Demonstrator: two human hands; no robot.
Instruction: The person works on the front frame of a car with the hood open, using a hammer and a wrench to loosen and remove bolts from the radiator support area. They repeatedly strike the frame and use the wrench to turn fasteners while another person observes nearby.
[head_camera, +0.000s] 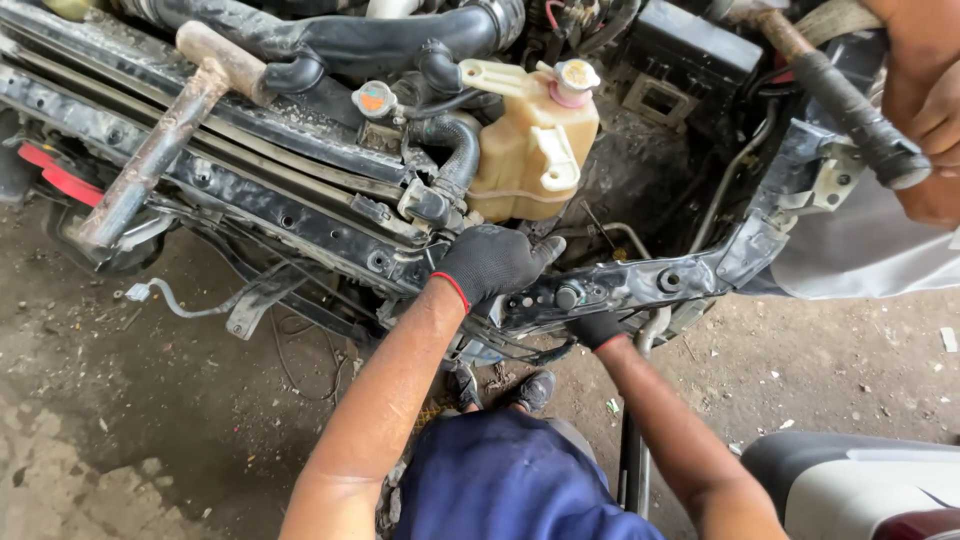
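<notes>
The left hand (492, 262), in a black glove with a red cuff, lies palm down on the bent front crossmember (640, 285) of an opened car front, its grip half curled over the top edge of the metal, the fingers pointing toward the coolant tank (530, 150). The right hand (596, 327), gloved the same way, reaches up from below the same crossmember, just beside a round black bolt head (567, 296); its fingers are hidden behind the metal, so I cannot tell whether that grip is clenched or loose. The crossmember runs from the radiator support (280, 200) on the left across to a bracket near the pale fender (870, 250) on the right. A rusty T-shaped bar (165, 135) leans on the support at upper left. At the upper right edge another person's bare hand (930, 110) is beside a long tool with a black rubber handle (855, 115). Below lies a dirt floor (120, 400)
</notes>
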